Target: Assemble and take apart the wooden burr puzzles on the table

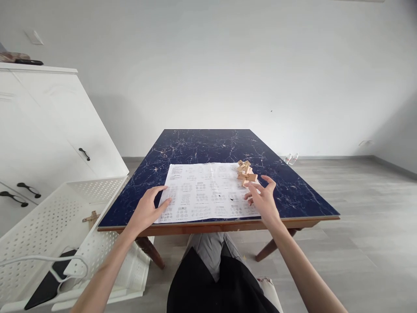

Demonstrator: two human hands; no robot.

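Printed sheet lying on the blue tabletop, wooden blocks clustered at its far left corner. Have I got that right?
Wrong corner: the head view shows the wooden blocks clustered at the far right corner of the printed sheet, which does lie on the blue tabletop.

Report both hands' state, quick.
Left hand: open, thumb and index finger at the left edge of the printed paper sheet.
Right hand: loosely open beside the wooden blocks; contact cannot be told.
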